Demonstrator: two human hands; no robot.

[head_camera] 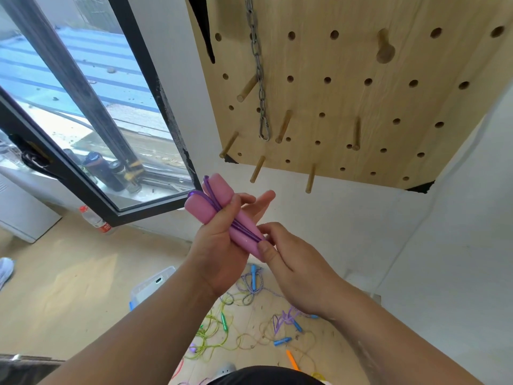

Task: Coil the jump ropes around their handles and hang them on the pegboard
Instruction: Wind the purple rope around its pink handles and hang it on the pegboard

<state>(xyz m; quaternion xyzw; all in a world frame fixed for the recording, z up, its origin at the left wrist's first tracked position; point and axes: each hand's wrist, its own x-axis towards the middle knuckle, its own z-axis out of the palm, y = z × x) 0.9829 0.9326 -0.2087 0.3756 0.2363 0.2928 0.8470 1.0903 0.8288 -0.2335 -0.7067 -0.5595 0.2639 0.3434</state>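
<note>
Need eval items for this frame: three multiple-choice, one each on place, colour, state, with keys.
1. Where does the metal chain hang? A) pegboard B) window frame C) floor
2. What colour are the handles in the left hand? A) blue B) pink C) green
3. What is the right hand doing? A) hanging idle B) pinching the purple rope C) gripping a peg
Key: 1 A, it dangles down the pegboard; 2 B, both are pink; 3 B, it nips the rope at the handles' lower end.
</note>
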